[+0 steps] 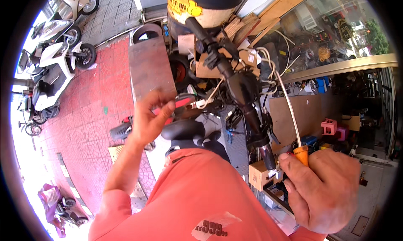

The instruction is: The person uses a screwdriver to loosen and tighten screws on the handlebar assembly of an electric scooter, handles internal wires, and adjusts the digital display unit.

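My right hand (321, 186) is closed round the orange handle of a long screwdriver (289, 102), whose thin metal shaft points up and away from me. My left hand (153, 119) is closed with bent fingers on a red-handled tool (183, 102); its kind is hard to make out. At the tool's far end sits a white connector (201, 103) with a cable. Between my hands, black handlebars (243, 90) with grips, levers and a central housing run across the view. Below my left hand is a dark rounded seat (182, 130).
A brown-topped bench (151, 67) stands beyond my left hand. Cardboard boxes, wood planks (275, 10) and a large drum (205, 8) crowd the far side. To the right are a glass case (331, 35) and pink stools (329, 126). Parked scooters (58, 69) line the left.
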### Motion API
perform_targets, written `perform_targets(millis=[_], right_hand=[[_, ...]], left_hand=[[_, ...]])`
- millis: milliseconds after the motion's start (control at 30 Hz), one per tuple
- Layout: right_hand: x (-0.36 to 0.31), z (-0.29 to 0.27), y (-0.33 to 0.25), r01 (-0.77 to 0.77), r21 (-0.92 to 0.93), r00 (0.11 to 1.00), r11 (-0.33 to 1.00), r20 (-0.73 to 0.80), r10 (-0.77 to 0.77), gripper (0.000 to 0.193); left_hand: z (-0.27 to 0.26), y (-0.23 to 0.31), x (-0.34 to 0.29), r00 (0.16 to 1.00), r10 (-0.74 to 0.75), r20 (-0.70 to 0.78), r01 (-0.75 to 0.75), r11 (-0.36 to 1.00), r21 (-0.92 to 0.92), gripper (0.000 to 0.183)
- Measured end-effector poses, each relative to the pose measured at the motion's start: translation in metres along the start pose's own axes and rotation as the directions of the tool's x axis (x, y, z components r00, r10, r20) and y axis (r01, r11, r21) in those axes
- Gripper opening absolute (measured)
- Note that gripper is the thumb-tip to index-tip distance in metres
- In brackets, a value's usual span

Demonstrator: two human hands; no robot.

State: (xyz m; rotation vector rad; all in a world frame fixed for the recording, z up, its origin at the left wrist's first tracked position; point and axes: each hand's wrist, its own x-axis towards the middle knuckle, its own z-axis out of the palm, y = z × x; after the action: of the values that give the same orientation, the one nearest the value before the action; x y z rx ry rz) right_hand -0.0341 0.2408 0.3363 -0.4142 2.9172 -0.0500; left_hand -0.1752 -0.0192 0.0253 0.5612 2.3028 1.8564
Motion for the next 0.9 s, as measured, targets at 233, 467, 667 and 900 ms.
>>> perform_targets(millis=[233,467,667,900], right_hand=[[-0.017,-0.006,0.014,0.023,-0.127,0.999,0.992,-0.045,-0.029,0.037],[0.006,0.023,0.008,0.247,-0.068,0.968,0.967,-0.036,-0.249,0.034],[0.025,0.041,0.015,0.361,-0.037,0.929,0.932,-0.074,-0.363,0.031],[0.041,0.054,0.023,0.452,-0.006,0.888,0.892,-0.090,-0.451,0.028]], left_hand=[[0.015,0.163,0.019,0.801,0.582,0.140,-0.586,0.810,-0.012,0.029],[0.056,0.177,-0.006,0.817,0.565,0.118,-0.573,0.818,0.047,0.031],[0.088,0.182,-0.004,0.820,0.560,0.120,-0.569,0.821,0.055,0.032],[0.102,0.187,-0.001,0.840,0.539,0.065,-0.543,0.834,0.104,0.034]])
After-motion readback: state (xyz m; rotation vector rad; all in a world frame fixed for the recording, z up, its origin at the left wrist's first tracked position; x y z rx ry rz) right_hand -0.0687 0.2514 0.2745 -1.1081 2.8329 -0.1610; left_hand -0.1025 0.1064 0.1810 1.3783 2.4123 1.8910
